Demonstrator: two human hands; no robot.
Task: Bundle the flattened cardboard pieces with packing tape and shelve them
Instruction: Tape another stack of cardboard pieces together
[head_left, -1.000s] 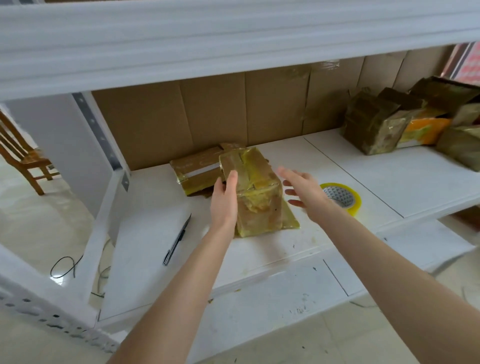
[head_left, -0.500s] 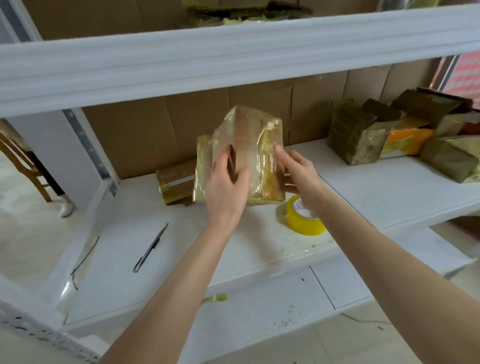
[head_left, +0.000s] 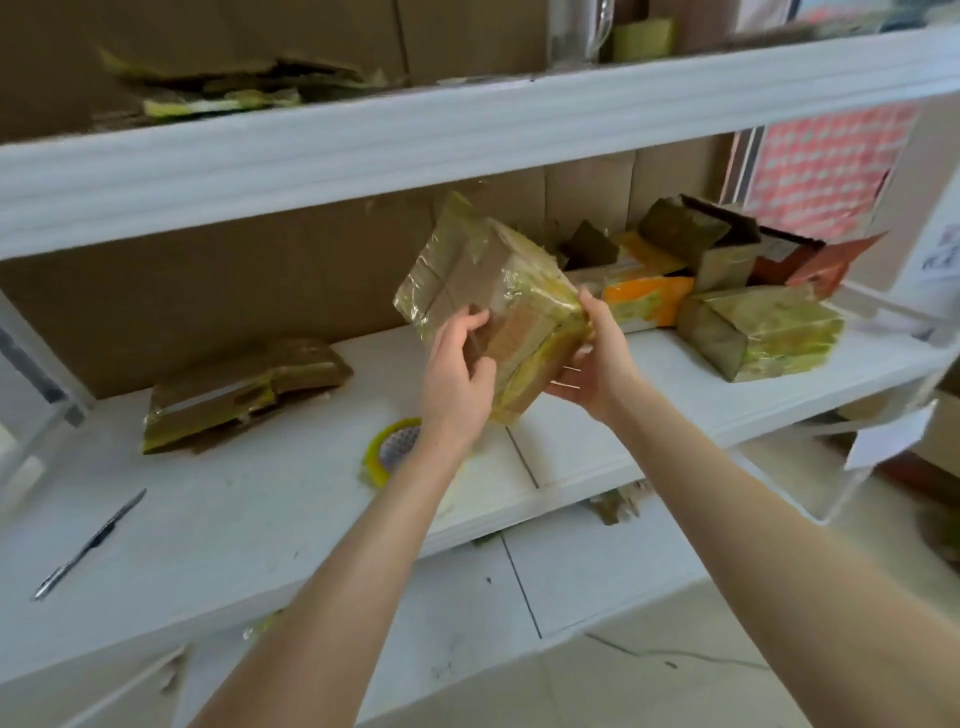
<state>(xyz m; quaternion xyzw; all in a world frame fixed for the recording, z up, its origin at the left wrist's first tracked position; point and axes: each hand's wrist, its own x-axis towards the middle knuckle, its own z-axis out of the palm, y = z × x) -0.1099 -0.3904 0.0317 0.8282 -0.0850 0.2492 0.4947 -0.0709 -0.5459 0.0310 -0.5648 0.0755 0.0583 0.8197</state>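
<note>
The left hand (head_left: 457, 369) and right hand (head_left: 597, 364) are gripping the taped cardboard bundle (head_left: 488, 291), holding it tilted above the middle shelf (head_left: 260, 519) where it lay 1 second ago — bundling looks done, shelving beside the far-right bundles (head_left: 763, 332) likely next.

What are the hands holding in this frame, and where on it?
Both hands hold the tape-wrapped brown cardboard bundle: the left hand grips its lower near face, the right hand its lower right edge.
</note>
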